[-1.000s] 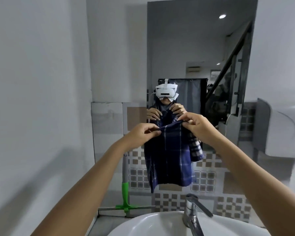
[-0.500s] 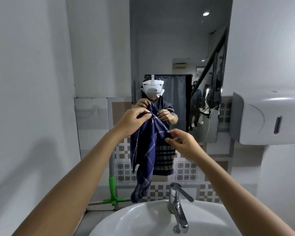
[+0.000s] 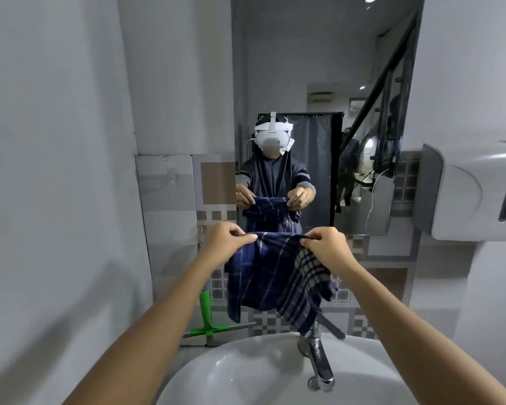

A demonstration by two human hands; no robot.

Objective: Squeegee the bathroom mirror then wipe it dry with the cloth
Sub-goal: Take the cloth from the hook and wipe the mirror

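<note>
Both hands raised over the sink (image 3: 246, 372), below the mirror (image 3: 327, 83). Left hand (image 3: 225, 244) and right hand (image 3: 327, 247) each pinch the top edge of the cloth (image 3: 275, 279), fingers closed on the fabric. Cloth (dark blue plaid) hangs spread between them, its lower corner reaching the tap (image 3: 319, 358). Squeegee (image 3: 206, 317), green, leans against the tiled wall at the sink's left, untouched. Dispenser (image 3: 473, 194) on the right wall.
</note>
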